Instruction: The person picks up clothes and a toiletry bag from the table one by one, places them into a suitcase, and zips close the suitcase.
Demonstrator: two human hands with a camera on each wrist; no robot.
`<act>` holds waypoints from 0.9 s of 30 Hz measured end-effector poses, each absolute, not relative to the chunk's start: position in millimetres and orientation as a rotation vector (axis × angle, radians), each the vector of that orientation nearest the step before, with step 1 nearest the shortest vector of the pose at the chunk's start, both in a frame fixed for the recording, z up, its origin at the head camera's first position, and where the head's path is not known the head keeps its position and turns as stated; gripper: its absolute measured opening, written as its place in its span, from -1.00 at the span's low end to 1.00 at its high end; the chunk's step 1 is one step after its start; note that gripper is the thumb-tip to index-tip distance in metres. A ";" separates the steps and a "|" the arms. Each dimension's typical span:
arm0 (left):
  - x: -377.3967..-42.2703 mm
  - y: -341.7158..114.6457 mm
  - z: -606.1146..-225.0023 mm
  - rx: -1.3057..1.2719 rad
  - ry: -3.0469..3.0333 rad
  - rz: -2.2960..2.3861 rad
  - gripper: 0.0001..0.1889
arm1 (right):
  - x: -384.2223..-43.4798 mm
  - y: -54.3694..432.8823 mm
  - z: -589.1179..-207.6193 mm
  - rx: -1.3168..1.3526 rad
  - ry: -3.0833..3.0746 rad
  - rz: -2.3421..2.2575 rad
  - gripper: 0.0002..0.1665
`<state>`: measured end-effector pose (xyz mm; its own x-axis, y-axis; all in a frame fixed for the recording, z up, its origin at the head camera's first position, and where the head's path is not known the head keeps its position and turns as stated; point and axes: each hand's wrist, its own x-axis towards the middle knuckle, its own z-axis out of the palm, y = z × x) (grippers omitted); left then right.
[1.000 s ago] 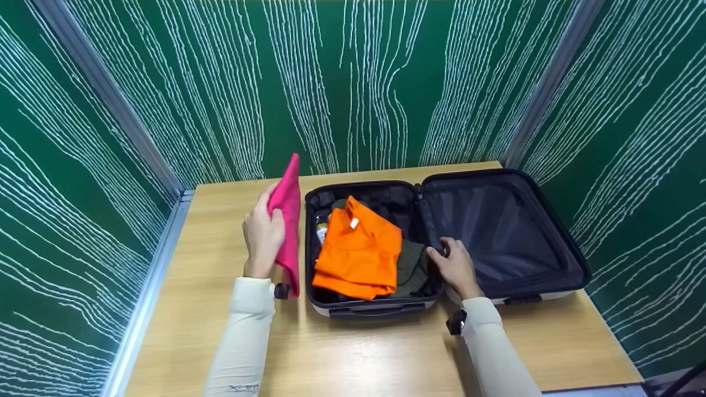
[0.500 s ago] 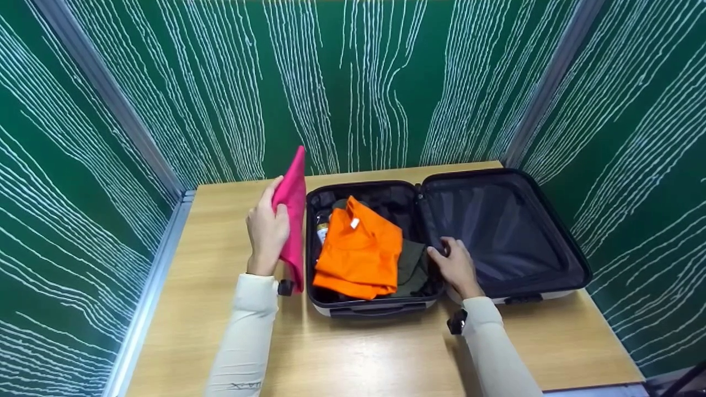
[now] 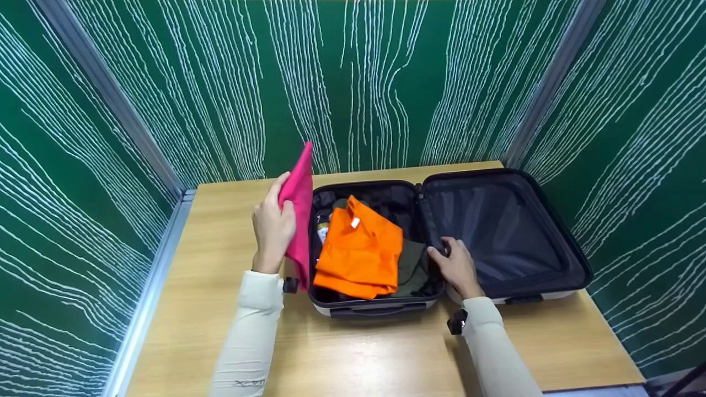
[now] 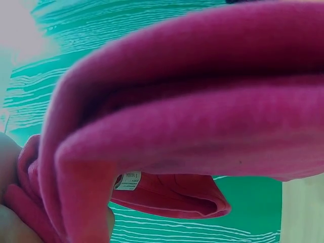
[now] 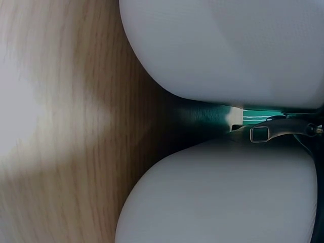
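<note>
My left hand [image 3: 274, 229] grips a folded pink shirt [image 3: 300, 215], held upright above the left edge of the open suitcase [image 3: 380, 306]. In the left wrist view thick pink folds fill much of the picture, with a white label [image 4: 129, 180] inside the cloth. My right hand [image 3: 455, 267] holds the suitcase rim at the hinge side, its thumb toward the packed half and its fingers toward the lid. A folded orange shirt [image 3: 361, 253] lies in that half, over a dark green cloth [image 3: 412, 267]. The right wrist view shows both pale shells and a hinge strap [image 5: 278, 129].
The suitcase lid [image 3: 496, 231] lies open to the right, its dark lining facing up. A small bottle [image 3: 322, 231] with a white label sits at the left inside wall. Wooden table [image 3: 220, 309] surrounds the case; green walls with white lines [image 3: 358, 82] stand behind and beside it.
My left hand has moved right and slightly away from me with the pink shirt, which now overlaps the suitcase's left rim. My right hand and the suitcase have stayed in place.
</note>
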<state>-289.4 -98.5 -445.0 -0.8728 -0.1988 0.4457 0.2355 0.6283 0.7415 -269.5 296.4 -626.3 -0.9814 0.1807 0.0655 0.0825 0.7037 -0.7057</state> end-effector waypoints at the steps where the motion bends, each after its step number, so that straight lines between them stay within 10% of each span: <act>1: -289.4 -97.8 -444.6 -0.030 -2.356 -1.179 -0.39 | -269.7 296.5 -626.3 -0.217 -2.779 1.141 -0.27; 27: -288.8 -77.8 -439.4 -0.084 -2.324 -1.209 -0.42 | -271.2 295.8 -628.5 -0.211 -2.754 1.137 -0.29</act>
<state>-288.8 -77.8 -439.4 -0.8655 -0.1768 0.4686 0.2824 0.6004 0.7482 -271.2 295.8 -628.5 -0.9781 0.1881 0.0890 0.0706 0.7020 -0.7086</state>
